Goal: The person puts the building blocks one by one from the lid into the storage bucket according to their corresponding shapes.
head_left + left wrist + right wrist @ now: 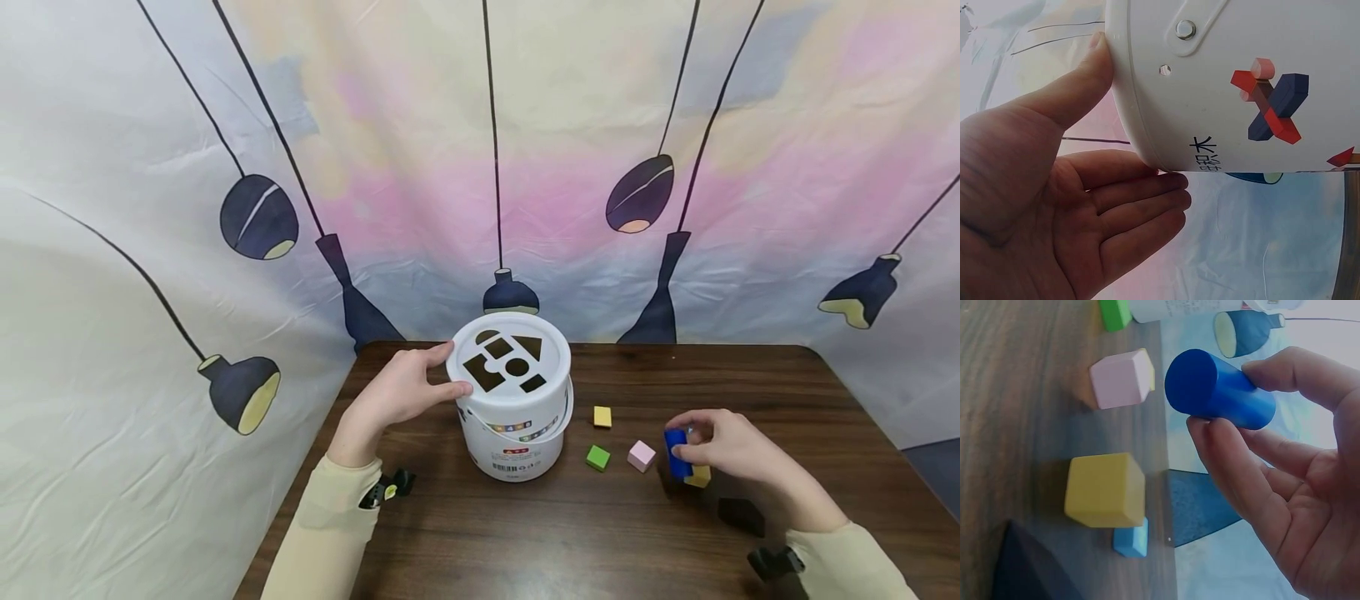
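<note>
My left hand (401,387) touches the left rim of the white bucket (513,454), thumb at the front and fingers farther back. The thumb and fingers lie fairly straight against the lid edge in the left wrist view. Cut-out shapes, including a circle and a triangle, pierce the white lid (555,367). My right hand (731,446) pinches a blue cylinder (1235,390) between thumb and fingertips. In the right wrist view the cylinder is above the wooden table, one round end facing the camera. A yellow block (1104,490) sits near this hand, with a small light blue block (1130,542) beyond it.
Between bucket and right hand lie a green block (597,457), a pink block (641,456) and another yellow block (602,417). A dark block (741,515) lies near the right forearm. A cloth printed with lamps (450,208) hangs behind the brown table (525,542).
</note>
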`<action>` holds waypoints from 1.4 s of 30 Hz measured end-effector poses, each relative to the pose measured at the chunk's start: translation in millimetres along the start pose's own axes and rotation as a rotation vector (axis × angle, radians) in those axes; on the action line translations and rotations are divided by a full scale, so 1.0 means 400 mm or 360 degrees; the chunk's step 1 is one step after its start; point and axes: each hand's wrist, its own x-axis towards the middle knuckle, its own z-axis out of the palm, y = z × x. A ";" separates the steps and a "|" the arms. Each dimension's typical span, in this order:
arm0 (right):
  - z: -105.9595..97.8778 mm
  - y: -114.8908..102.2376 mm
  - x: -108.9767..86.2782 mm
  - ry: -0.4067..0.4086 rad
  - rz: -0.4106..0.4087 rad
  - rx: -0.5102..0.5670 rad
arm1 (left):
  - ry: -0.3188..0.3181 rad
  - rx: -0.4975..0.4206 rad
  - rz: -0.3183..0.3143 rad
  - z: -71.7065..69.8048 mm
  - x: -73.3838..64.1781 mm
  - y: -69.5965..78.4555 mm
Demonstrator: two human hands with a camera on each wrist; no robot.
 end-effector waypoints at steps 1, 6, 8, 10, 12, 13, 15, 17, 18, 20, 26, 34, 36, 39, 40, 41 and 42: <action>-0.003 -0.003 0.002 0.0008 -0.0002 0.0001 | 0.0001 -0.0005 -0.0002 0.000 0.000 0.000; -0.011 -0.017 0.015 0.0056 -0.0016 0.0037 | 0.0000 -0.0014 -0.0005 0.002 0.001 -0.003; -0.012 -0.024 0.023 0.0080 -0.0030 0.0064 | 0.0001 -0.0015 -0.0002 0.002 0.002 -0.004; -0.015 -0.034 0.029 0.0114 -0.0055 0.0108 | 0.0003 -0.0014 0.0001 0.001 0.001 -0.003; -0.019 -0.048 0.036 0.0154 -0.0101 0.0176 | 0.0006 -0.0011 0.0000 0.000 0.000 -0.002; -0.020 -0.056 0.040 0.0177 -0.0135 0.0223 | 0.0004 -0.0010 -0.0002 -0.001 -0.001 -0.001; -0.020 -0.078 0.050 0.0226 -0.0214 0.0309 | 0.0000 -0.0009 -0.0007 -0.003 -0.003 0.002; -0.019 -0.108 0.062 0.0281 -0.0298 0.0377 | 0.0000 -0.0008 -0.0009 -0.004 -0.002 0.003; -0.019 -0.126 0.070 0.0308 -0.0341 0.0401 | -0.0001 -0.0011 -0.0008 -0.003 -0.001 0.003; -0.016 -0.166 0.087 0.0369 -0.0421 0.0427 | 0.0001 -0.0007 -0.0001 -0.003 0.002 0.003; 0.005 -0.296 0.138 0.0413 -0.0576 0.0622 | 0.0009 -0.0001 -0.0005 0.000 0.004 -0.005; 0.064 -0.412 0.195 0.0299 -0.0766 0.0577 | 0.0010 -0.0019 -0.0011 0.001 0.000 -0.004; 0.080 -0.429 0.206 0.0289 -0.0787 0.0523 | 0.0005 -0.0026 -0.0007 0.001 -0.004 -0.001; 0.096 -0.449 0.223 0.0292 -0.0809 0.0451 | 0.0000 -0.0040 -0.0025 0.002 -0.006 0.001; 0.100 -0.453 0.229 0.0293 -0.0812 0.0428 | -0.0003 -0.0043 -0.0029 0.002 -0.006 0.001; 0.103 -0.458 0.234 0.0295 -0.0821 0.0406 | -0.0005 -0.0046 -0.0032 0.002 -0.005 0.001; 0.105 -0.461 0.239 0.0295 -0.0833 0.0385 | -0.0007 -0.0048 -0.0035 0.001 -0.003 0.000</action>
